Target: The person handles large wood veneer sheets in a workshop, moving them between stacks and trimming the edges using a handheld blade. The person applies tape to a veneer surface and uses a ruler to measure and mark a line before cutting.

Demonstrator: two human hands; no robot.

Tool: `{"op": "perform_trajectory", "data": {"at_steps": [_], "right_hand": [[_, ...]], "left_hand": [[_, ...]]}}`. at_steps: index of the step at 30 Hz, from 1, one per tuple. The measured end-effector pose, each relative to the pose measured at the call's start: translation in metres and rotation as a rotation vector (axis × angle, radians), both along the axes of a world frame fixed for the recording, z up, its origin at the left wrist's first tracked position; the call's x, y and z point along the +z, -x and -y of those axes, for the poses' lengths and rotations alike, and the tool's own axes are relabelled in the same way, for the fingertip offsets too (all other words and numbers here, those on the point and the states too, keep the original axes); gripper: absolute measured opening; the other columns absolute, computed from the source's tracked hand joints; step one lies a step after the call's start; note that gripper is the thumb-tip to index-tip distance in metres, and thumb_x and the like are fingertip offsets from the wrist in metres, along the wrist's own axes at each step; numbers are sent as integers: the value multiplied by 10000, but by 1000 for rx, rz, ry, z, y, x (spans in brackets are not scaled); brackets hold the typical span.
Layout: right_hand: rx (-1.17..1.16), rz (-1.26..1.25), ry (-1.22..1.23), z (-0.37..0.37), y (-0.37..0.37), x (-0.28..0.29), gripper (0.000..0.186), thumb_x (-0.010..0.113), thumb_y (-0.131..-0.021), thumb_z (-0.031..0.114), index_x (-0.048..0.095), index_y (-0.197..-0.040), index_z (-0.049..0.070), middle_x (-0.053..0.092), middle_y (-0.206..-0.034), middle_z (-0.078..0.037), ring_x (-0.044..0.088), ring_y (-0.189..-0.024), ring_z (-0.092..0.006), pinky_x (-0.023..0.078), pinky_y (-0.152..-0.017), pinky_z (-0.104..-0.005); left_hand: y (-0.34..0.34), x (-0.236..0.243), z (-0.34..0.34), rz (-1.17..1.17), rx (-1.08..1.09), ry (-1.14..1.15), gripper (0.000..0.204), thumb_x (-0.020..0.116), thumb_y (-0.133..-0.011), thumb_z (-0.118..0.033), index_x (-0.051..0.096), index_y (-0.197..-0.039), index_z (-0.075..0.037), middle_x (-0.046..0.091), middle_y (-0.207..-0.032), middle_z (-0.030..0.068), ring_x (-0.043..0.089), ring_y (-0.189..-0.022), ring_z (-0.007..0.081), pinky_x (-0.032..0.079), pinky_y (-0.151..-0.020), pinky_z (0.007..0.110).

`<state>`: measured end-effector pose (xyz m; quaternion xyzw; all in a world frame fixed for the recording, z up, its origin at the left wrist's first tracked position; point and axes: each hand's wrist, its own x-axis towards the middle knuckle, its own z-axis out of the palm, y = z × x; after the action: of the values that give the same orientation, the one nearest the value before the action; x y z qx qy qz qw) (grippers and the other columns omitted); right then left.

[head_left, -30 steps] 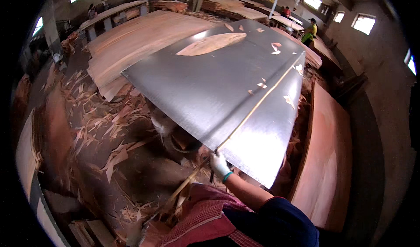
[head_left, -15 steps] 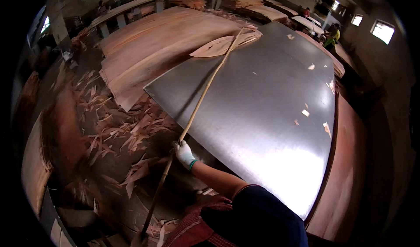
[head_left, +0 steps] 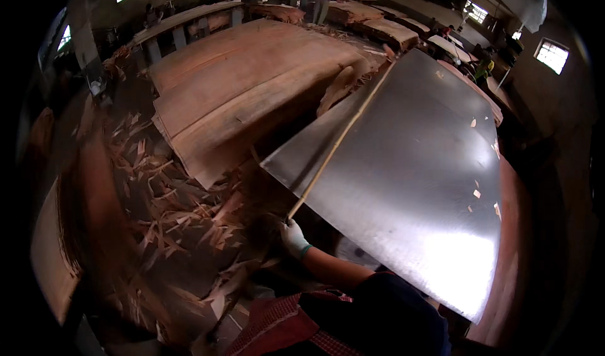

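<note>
My right hand (head_left: pixel 294 238), in a white glove with a green cuff, is closed around a long, thin bamboo stick (head_left: pixel 335 143). The stick runs away from me along the left side of a large, shiny metal sheet (head_left: pixel 384 160). Down at the lower edge, my left hand (head_left: pixel 203 344) shows only dimly, apparently wrapped round the stick's near end. A narrow wood veneer scrap (head_left: pixel 337 90) stands tilted off the sheet's far left edge. Several small pale wood chips (head_left: pixel 476 193) lie on the sheet's right side.
Left of the metal sheet lies a wide stack of reddish veneer (head_left: pixel 246 85). Broken veneer strips (head_left: pixel 176 211) litter the floor on the left. More veneer (head_left: pixel 508 230) shows along the sheet's right edge. A person (head_left: pixel 324 6) stands far back; another in yellow (head_left: pixel 484 69) is at the right.
The veneer scrap has gone from lying on the sheet to tilting off its left edge. My right hand, the stick and the sheet now appear further right in the view.
</note>
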<state>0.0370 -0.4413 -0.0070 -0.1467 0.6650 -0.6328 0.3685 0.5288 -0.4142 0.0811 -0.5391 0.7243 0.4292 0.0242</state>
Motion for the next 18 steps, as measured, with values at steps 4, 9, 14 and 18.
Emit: {"op": "perform_trajectory", "data": {"at_steps": [4, 9, 14, 18], "right_hand": [[-60, 102, -50, 83, -2, -6, 224, 530, -953, 139, 571, -1111, -14, 646, -990, -85, 607, -892, -180, 496, -784, -305], [34, -35, -49, 204, -42, -10, 250, 518, -962, 190, 556, -1112, -7, 620, -965, -73, 566, -870, -163, 472, -775, -294], [109, -340, 240, 297, -21, -47, 255, 517, -960, 212, 551, -1101, 2, 623, -953, -77, 587, -855, -182, 480, -747, -305], [-76, 172, -66, 425, 4, -4, 281, 520, -945, 245, 524, -1084, 1, 604, -925, -97, 604, -797, -201, 492, -702, -330]], "left_hand": [[-40, -59, 123, -267, 325, -444, 327, 468, -1003, -251, 572, -1206, -16, 606, -1068, 98, 548, -936, 249, 463, -832, 401], [-79, -48, 235, 98, -199, -37, 347, 436, -1023, -294, 578, -1209, -38, 606, -1034, 66, 550, -874, 209, 475, -788, 354], [-44, -51, 341, 34, 24, -221, 409, 440, -1014, -340, 525, -1288, -49, 598, -1105, 86, 552, -916, 221, 477, -782, 383], [-56, -42, 432, 252, -93, -71, 454, 438, -1008, -368, 466, -1345, -65, 579, -1179, 95, 551, -986, 253, 476, -811, 409]]}}
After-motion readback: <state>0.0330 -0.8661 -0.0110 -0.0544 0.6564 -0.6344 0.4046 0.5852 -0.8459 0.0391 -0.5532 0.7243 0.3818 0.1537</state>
